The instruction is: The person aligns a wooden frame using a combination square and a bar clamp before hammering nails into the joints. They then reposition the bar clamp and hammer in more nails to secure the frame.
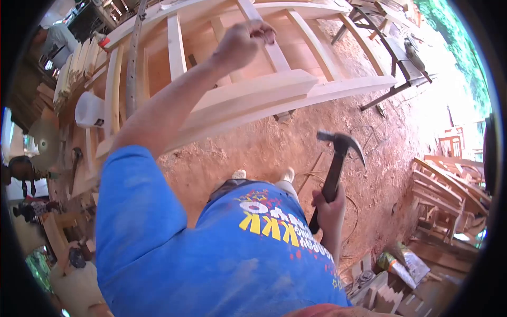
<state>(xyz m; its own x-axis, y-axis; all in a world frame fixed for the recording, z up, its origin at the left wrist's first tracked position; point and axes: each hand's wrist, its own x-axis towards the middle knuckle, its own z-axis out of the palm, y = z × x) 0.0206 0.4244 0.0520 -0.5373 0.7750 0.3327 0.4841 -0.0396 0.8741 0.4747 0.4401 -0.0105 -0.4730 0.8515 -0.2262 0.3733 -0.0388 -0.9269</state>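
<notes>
My right hand is wrapped around the dark handle of a claw hammer, held up beside my body with its metal head at the top. My left hand is stretched out over a pale wooden frame, near one of its slats. Its fingers are curled and pressed together, and what they hold, if anything, is too small to make out. The frame has several slats running between long rails, and a loose-looking board lies along the near rail.
A white bucket stands left of the frame, near stacked wood strips. A metal-legged stand is at the far right. Curved wooden parts are piled at right, and offcuts lie lower right. Another person is at upper left.
</notes>
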